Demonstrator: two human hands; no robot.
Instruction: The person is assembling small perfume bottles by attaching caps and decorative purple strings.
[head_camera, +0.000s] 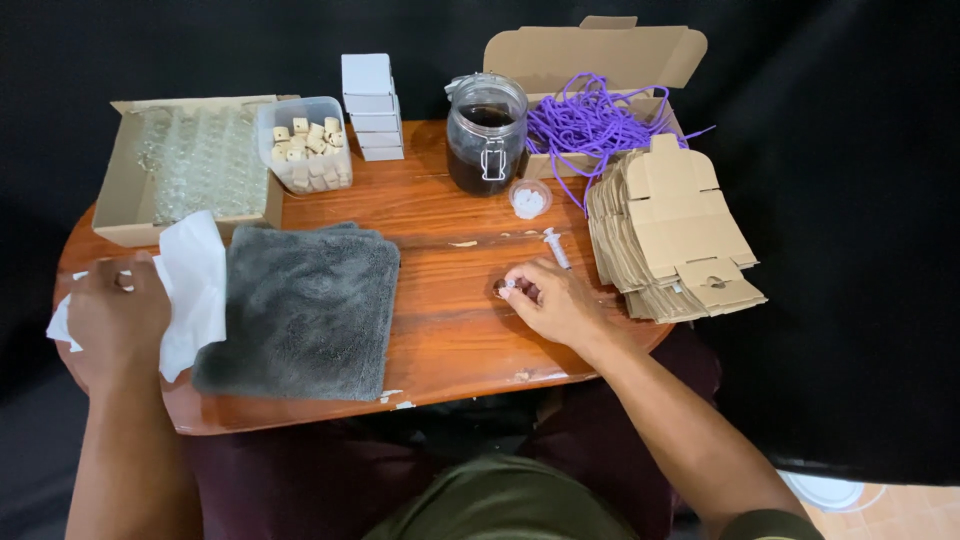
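My right hand (552, 303) rests on the wooden table (450, 330) and pinches a tiny glass vial (503, 287) with dark contents between thumb and fingers. A small syringe (556, 247) lies just beyond that hand. My left hand (115, 320) lies at the table's left edge on a white tissue (195, 280), fingers curled over it. A folded grey cloth (305, 305) is spread between the two hands.
At the back stand a glass jar of dark liquid (486, 135), a small round cup of white bits (529, 199), stacked white boxes (372, 108), a tub of corks (304, 143), a box of glass vials (190, 165), a box of purple cord (595, 115) and flat cardboard blanks (672, 235).
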